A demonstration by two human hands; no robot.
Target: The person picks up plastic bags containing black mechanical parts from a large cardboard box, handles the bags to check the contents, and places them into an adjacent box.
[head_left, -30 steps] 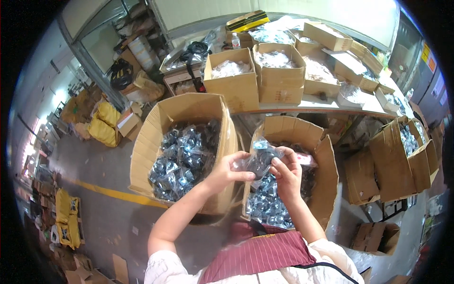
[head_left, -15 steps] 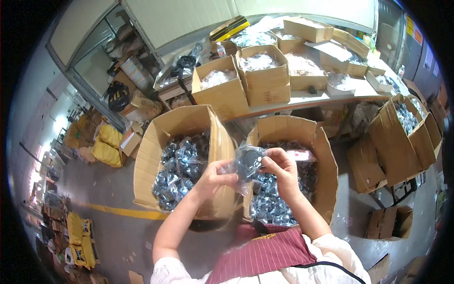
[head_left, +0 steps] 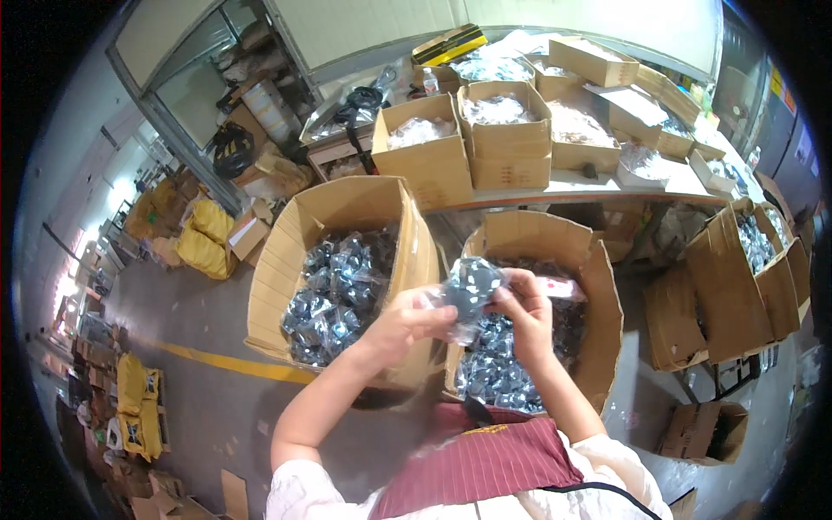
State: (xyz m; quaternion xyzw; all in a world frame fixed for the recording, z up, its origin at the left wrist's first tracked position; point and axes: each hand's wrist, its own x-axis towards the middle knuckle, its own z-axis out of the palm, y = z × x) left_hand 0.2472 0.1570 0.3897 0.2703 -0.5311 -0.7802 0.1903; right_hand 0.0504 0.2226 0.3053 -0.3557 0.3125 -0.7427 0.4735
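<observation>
Left hand (head_left: 403,321) and right hand (head_left: 524,303) raised together at picture centre, both clamped on one small clear bag (head_left: 471,290) of dark parts. Bag pinched between them: left fingertips closed on its lower left corner at about 8 o'clock of the bag, right fingertips closed on its right edge at about 3 o'clock. Bag at 2 o'clock from the left hand, at 10 o'clock from the right hand. Long axis of the bag roughly upright in the picture, tilted a little toward 1 o'clock. Neither hand clearly nearer; both touching, right hand wrapping somewhat more of it.

Bag held just above the near rim of the right box (head_left: 598,286), an open cardboard box part filled with more such bags. Left box (head_left: 277,260) just beside it at 9 o'clock, also open, heaped with the same shiny dark bags. Shared walls of the two boxes touching or nearly so, hidden in part by the left forearm.

At 12 o'clock, a tabletop (head_left: 589,186) carrying smaller open cartons (head_left: 433,165) with pale clear bags inside. At 3 o'clock, more open boxes (head_left: 737,277) tilted outward. At 8 o'clock, bare floor (head_left: 173,321) with a yellow line (head_left: 234,364), yellow sacks further off at 9 o'clock. At 6 o'clock, a dark red striped apron (head_left: 485,464).
</observation>
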